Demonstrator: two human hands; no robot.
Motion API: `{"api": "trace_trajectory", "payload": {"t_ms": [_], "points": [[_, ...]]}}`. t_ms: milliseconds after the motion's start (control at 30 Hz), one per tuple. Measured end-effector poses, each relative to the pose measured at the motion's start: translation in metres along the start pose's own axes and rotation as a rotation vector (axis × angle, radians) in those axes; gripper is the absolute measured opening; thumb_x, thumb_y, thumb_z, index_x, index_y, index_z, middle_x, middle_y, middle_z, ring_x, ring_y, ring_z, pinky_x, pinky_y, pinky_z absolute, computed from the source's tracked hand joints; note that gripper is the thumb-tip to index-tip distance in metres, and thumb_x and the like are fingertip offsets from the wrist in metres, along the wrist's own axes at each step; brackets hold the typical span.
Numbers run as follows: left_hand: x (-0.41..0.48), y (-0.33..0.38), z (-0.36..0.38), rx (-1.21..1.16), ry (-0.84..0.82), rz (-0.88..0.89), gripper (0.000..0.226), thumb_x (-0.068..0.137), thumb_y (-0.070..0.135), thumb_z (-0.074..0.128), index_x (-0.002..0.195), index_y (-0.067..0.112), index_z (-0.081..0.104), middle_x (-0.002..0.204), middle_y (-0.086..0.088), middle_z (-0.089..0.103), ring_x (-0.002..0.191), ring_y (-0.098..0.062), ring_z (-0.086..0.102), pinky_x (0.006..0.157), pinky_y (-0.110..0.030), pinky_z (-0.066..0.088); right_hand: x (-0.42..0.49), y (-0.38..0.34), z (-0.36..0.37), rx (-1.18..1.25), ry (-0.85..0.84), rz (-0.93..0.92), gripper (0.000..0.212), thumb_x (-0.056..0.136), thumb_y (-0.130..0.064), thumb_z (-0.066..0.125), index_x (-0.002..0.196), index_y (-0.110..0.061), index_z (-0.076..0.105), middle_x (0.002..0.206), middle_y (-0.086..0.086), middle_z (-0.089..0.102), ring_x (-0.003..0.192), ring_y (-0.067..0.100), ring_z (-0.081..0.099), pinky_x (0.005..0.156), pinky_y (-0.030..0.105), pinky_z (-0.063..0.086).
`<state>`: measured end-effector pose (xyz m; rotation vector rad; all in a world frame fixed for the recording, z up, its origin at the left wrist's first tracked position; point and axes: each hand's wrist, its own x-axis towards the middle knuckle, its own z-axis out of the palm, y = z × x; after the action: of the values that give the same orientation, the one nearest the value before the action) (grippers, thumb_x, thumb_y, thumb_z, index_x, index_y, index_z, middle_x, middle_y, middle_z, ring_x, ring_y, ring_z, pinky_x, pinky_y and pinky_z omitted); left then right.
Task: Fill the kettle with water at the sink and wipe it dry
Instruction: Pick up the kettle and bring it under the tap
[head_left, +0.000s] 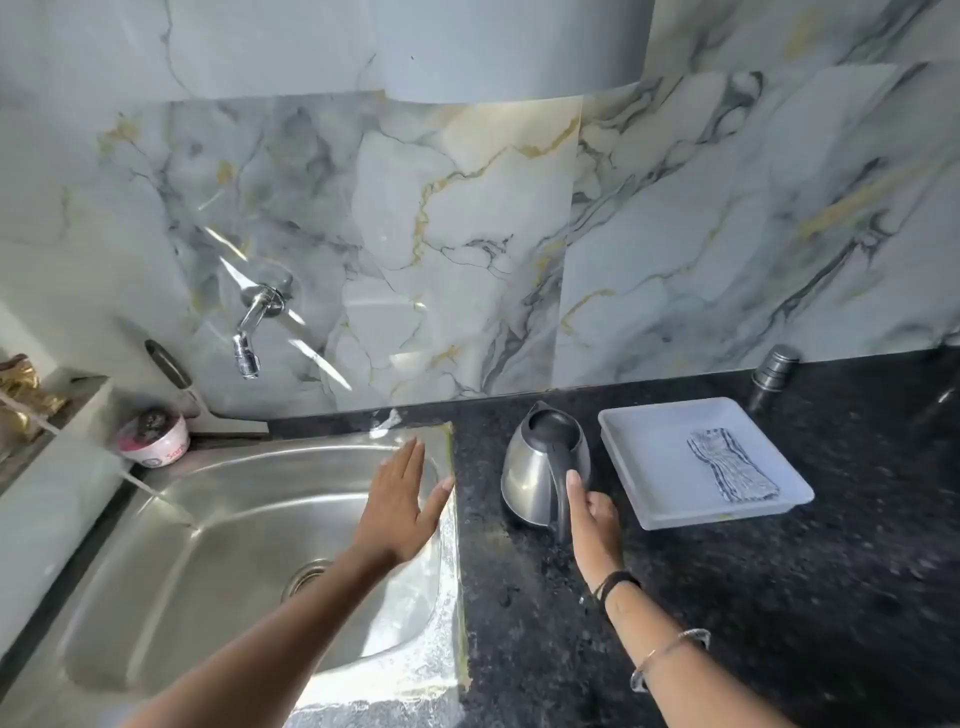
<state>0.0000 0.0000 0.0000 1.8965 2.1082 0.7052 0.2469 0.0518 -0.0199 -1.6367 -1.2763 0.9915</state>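
A steel kettle (524, 467) with a black lid and black handle stands upright on the dark granite counter, just right of the sink (218, 525). My right hand (592, 525) is wrapped around the kettle's handle, thumb up along it. My left hand (400, 499) hovers flat and open over the right part of the sink basin, fingers spread, holding nothing. A chrome tap (252, 332) juts from the marble wall above the sink's back left. A striped folded cloth (732, 465) lies in a white tray (649, 431) to the right of the kettle.
A pink and white tub (156, 441) sits at the sink's back left corner beside a squeegee (176, 374). A steel canister (771, 376) stands by the wall behind the tray. A ledge with a gold object (23, 395) is at far left.
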Motion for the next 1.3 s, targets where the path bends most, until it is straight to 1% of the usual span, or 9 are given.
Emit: {"api": "trace_trajectory", "payload": {"t_ms": [67,167,233,367,633,800,1100,1233,1300], "points": [[0.001,-0.001,-0.001,0.011,0.018,-0.010,0.089,0.091,0.074,0.018,0.155,0.013,0.018,0.164,-0.006,0.017,0.151,-0.018,0.013,0.122,-0.037,0.007,0.008,-0.004,0.006,0.108,-0.042,0.065,0.070,0.081,-0.081,0.038,0.068,-0.013,0.052,0.071,0.003,0.058,0.067,0.023,0.054,0.054,0.028,0.037],[0.003,-0.004,-0.004,0.025,0.035,-0.041,0.085,0.092,0.071,0.021,0.156,0.014,0.018,0.164,-0.005,0.017,0.151,-0.018,0.013,0.123,-0.039,0.009,0.027,-0.003,0.014,0.311,-0.117,0.201,0.059,0.094,-0.065,0.042,0.088,-0.011,0.066,0.084,0.010,0.071,0.077,0.021,0.067,0.056,0.022,0.044],[0.002,-0.006,-0.006,0.026,0.057,-0.055,0.080,0.095,0.066,0.025,0.156,0.014,0.017,0.164,-0.005,0.017,0.151,-0.018,0.014,0.122,-0.035,0.007,0.035,0.001,0.016,0.330,-0.157,0.223,0.071,0.093,-0.067,0.041,0.082,-0.003,0.068,0.072,0.013,0.070,0.063,0.023,0.064,0.057,0.024,0.046],[0.000,-0.009,-0.010,0.026,0.077,-0.075,0.075,0.098,0.059,0.031,0.156,0.014,0.016,0.164,-0.004,0.016,0.151,-0.018,0.013,0.118,-0.029,0.001,0.041,0.008,0.022,0.375,-0.193,0.187,0.078,0.086,-0.074,0.048,0.052,-0.004,0.050,0.042,0.007,0.049,0.038,0.017,0.046,0.042,0.021,0.040],[-0.004,-0.015,-0.016,0.004,0.090,-0.103,0.077,0.097,0.061,0.031,0.156,0.015,0.015,0.164,-0.003,0.014,0.151,-0.015,0.010,0.118,-0.029,-0.002,0.045,0.017,0.020,0.344,-0.079,0.122,0.071,0.087,-0.057,0.063,0.043,-0.005,0.041,0.031,0.004,0.037,0.027,0.015,0.033,0.034,0.021,0.031],[-0.005,-0.026,-0.027,-0.050,0.122,-0.106,0.077,0.096,0.061,0.034,0.156,0.015,0.018,0.164,-0.004,0.016,0.151,-0.015,0.010,0.118,-0.029,0.000,0.046,0.004,0.021,0.341,-0.279,-0.015,0.078,0.079,-0.067,0.060,0.039,-0.002,0.045,0.030,0.010,0.040,0.028,0.021,0.038,0.037,0.027,0.032],[-0.011,-0.065,-0.106,-0.047,0.341,0.029,0.070,0.092,0.054,0.053,0.146,0.011,0.042,0.152,-0.011,0.042,0.145,-0.021,0.032,0.116,-0.043,0.029,0.036,-0.055,0.106,0.387,-0.728,-0.043,0.078,0.070,-0.071,0.069,0.033,-0.006,0.048,0.028,0.009,0.040,0.025,0.019,0.036,0.037,0.022,0.029],[-0.022,-0.088,-0.123,0.085,0.394,0.126,0.073,0.081,0.062,0.066,0.134,0.013,0.054,0.151,-0.012,0.044,0.144,-0.019,0.035,0.115,-0.047,0.030,0.022,-0.072,0.161,0.346,-0.758,-0.108,0.081,0.065,-0.076,0.071,0.048,0.003,0.059,0.037,0.010,0.048,0.033,0.018,0.043,0.042,0.023,0.032],[-0.025,-0.097,-0.117,0.141,0.425,0.115,0.069,0.078,0.069,0.063,0.126,0.019,0.058,0.151,-0.009,0.043,0.144,-0.019,0.034,0.117,-0.048,0.026,0.018,-0.077,0.187,0.350,-0.781,-0.122,0.089,0.069,-0.075,0.069,0.061,0.014,0.062,0.048,0.025,0.054,0.046,0.025,0.051,0.050,0.027,0.038]]}}
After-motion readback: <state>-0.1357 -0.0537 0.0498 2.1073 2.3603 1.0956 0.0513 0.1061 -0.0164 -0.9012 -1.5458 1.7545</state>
